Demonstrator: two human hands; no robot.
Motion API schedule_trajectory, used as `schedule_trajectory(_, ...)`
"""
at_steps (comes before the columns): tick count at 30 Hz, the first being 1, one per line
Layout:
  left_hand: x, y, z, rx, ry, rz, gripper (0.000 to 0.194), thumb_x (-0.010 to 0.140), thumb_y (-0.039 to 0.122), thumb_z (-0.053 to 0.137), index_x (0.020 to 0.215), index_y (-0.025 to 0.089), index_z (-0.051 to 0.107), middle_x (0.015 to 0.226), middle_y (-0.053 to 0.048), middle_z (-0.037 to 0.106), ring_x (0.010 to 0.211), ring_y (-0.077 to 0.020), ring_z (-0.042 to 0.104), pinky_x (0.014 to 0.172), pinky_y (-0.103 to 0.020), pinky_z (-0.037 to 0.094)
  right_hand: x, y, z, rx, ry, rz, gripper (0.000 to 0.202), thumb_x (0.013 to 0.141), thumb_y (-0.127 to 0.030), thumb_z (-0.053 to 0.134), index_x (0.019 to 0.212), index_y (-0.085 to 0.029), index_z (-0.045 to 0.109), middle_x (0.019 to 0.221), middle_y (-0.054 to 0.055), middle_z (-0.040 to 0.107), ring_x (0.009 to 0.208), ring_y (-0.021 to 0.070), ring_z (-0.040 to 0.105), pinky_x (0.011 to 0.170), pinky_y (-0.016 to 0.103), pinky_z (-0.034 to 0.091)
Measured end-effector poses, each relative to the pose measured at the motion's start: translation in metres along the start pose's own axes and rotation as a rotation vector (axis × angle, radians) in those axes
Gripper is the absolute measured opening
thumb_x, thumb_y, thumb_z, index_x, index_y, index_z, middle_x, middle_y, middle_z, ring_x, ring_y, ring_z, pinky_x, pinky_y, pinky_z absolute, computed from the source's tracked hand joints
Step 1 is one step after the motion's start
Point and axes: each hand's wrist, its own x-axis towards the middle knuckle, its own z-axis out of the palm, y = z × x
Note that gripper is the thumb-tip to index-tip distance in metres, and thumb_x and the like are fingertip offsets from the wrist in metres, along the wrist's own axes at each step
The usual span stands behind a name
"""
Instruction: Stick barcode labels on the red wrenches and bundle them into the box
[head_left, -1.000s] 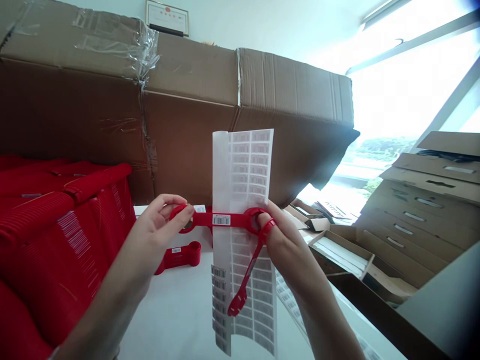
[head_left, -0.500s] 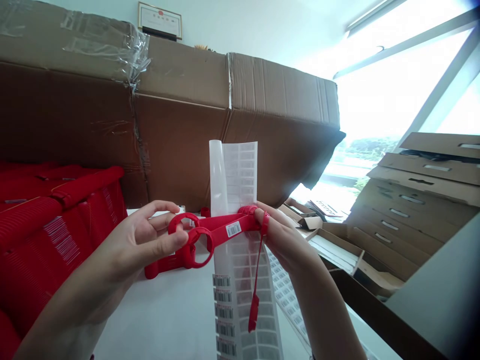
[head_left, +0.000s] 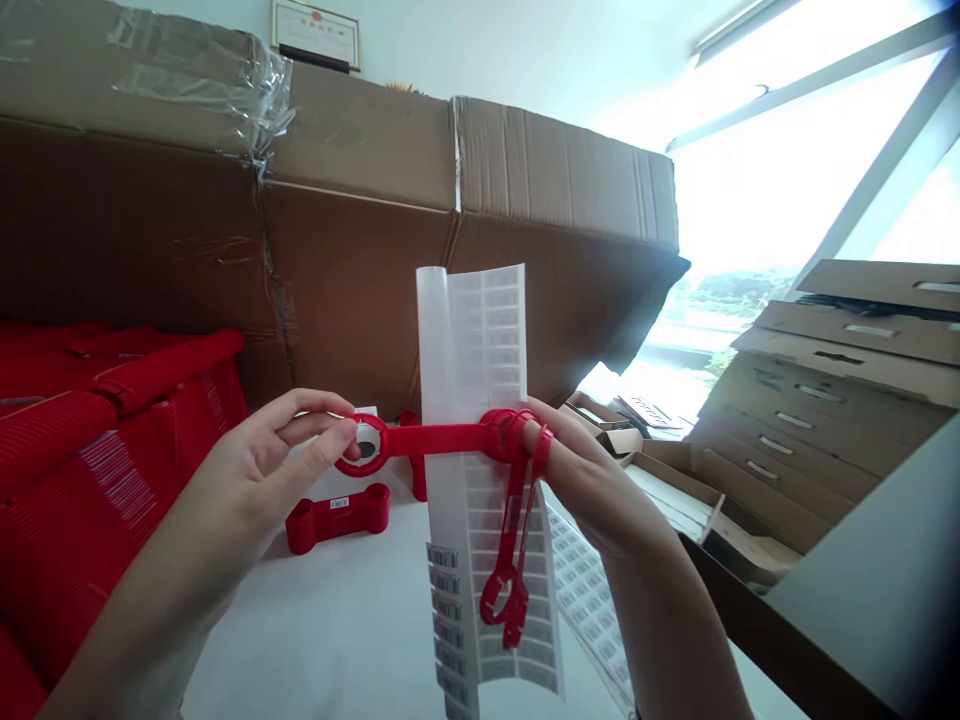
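Note:
My left hand [head_left: 277, 465] pinches the ring end of a red strap [head_left: 439, 439] between thumb and fingers. The strap stretches across to my right hand [head_left: 589, 465], whose fingers close on its other end and on a sheet of barcode labels [head_left: 487, 340]. The sheet stands upright behind the strap, its left edge curled. Another red strap [head_left: 512, 530] dangles from my right fingers in front of the labels. A rolled red strap with a barcode sticker [head_left: 337, 516] lies on the white table below my left hand; a further red one [head_left: 418, 470] is partly hidden by the sheet.
Red bundles with printed barcodes [head_left: 127, 480] are stacked at the left. A large taped cardboard box [head_left: 360, 290] spans the back. More label sheets [head_left: 589, 590] lie under my right forearm. Open cartons [head_left: 675, 490] and stacked flat boxes [head_left: 817, 420] stand right, by the window.
One ring-ended strap piece has dropped from my left hand and now hangs below my right. The other ring end stays pinched, its strap now level. The sticker on the strap no longer shows.

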Motion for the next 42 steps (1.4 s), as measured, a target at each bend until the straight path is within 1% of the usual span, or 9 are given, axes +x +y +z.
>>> schedule_trajectory(5,-0.004,-0.007,0.003,0.377,0.415,0.292,0.033,0.09,0.055,0.063,0.117,0.036,0.063,0.135,0.002,0.062,0.128,-0.0292,0.058,0.101,-0.046,0.056,-0.005,0.001,0.019,-0.089,0.157,0.002,0.024,0.103,-0.046,0.046,0.104,-0.026,0.059,0.104,0.005,0.064,0.089,0.0205,0.061,0.073,0.034,0.058)
schedule_trajectory(7,-0.012,-0.006,0.005,0.335,0.501,0.411,0.029,0.091,0.046,0.064,0.117,0.036,0.06,0.133,0.004,0.061,0.125,-0.0272,0.061,0.101,-0.046,0.058,-0.007,0.003,0.025,-0.123,0.175,-0.001,0.024,0.104,-0.047,0.043,0.102,-0.026,0.056,0.096,0.004,0.062,0.082,0.0195,0.057,0.069,0.034,0.057)
schedule_trajectory(10,-0.025,-0.002,0.011,0.196,0.446,0.453,0.023,0.086,0.036,0.069,0.107,0.035,0.058,0.108,0.004,0.068,0.084,-0.0197,0.073,0.062,-0.031,0.066,-0.009,0.004,0.031,-0.141,0.179,-0.013,0.026,0.105,-0.049,0.041,0.098,-0.027,0.053,0.088,0.002,0.058,0.077,0.0189,0.053,0.064,0.032,0.056)
schedule_trajectory(12,-0.03,-0.001,0.017,0.138,0.366,0.451,0.02,0.083,0.033,0.072,0.099,0.032,0.06,0.087,0.005,0.067,0.052,-0.0116,0.063,0.04,-0.023,0.056,-0.011,0.003,0.034,-0.145,0.182,-0.023,0.027,0.104,-0.05,0.041,0.094,-0.027,0.051,0.088,0.002,0.057,0.076,0.0184,0.052,0.064,0.032,0.055)
schedule_trajectory(14,-0.031,-0.003,0.023,0.094,0.307,0.421,0.018,0.082,0.032,0.074,0.094,0.029,0.061,0.076,0.006,0.064,0.039,-0.0066,0.052,0.034,-0.018,0.049,-0.012,0.002,0.036,-0.149,0.188,-0.023,0.029,0.104,-0.05,0.041,0.09,-0.026,0.049,0.089,0.002,0.057,0.076,0.0182,0.051,0.066,0.033,0.056)
schedule_trajectory(21,-0.023,-0.015,0.03,-0.046,0.236,0.34,0.024,0.076,0.034,0.083,0.088,0.027,0.063,0.074,0.006,0.064,0.043,-0.0071,0.056,0.037,-0.015,0.05,-0.018,-0.002,0.042,-0.146,0.217,-0.009,0.03,0.103,-0.053,0.042,0.091,-0.028,0.051,0.095,0.002,0.058,0.087,0.0209,0.054,0.078,0.04,0.057)
schedule_trajectory(32,-0.022,-0.017,0.039,-0.051,0.259,0.311,0.021,0.078,0.035,0.08,0.085,0.03,0.061,0.084,0.005,0.062,0.055,-0.0105,0.061,0.043,-0.017,0.058,-0.02,-0.002,0.045,-0.126,0.216,0.02,0.031,0.103,-0.056,0.038,0.096,-0.029,0.052,0.108,0.003,0.059,0.084,0.0193,0.056,0.071,0.037,0.06)
schedule_trajectory(37,-0.02,-0.019,0.04,-0.032,0.253,0.335,0.021,0.079,0.036,0.079,0.085,0.03,0.06,0.089,0.004,0.06,0.076,-0.016,0.069,0.051,-0.017,0.062,-0.021,-0.005,0.046,-0.132,0.217,0.023,0.032,0.103,-0.054,0.039,0.092,-0.027,0.052,0.104,0.003,0.059,0.083,0.0186,0.056,0.072,0.035,0.06)
schedule_trajectory(42,-0.019,-0.02,0.041,-0.016,0.267,0.337,0.021,0.08,0.036,0.079,0.086,0.03,0.06,0.083,0.004,0.059,0.071,-0.0147,0.067,0.05,-0.016,0.06,-0.021,-0.006,0.048,-0.121,0.223,0.039,0.035,0.102,-0.058,0.039,0.093,-0.027,0.052,0.107,0.004,0.059,0.084,0.0191,0.056,0.073,0.036,0.06)
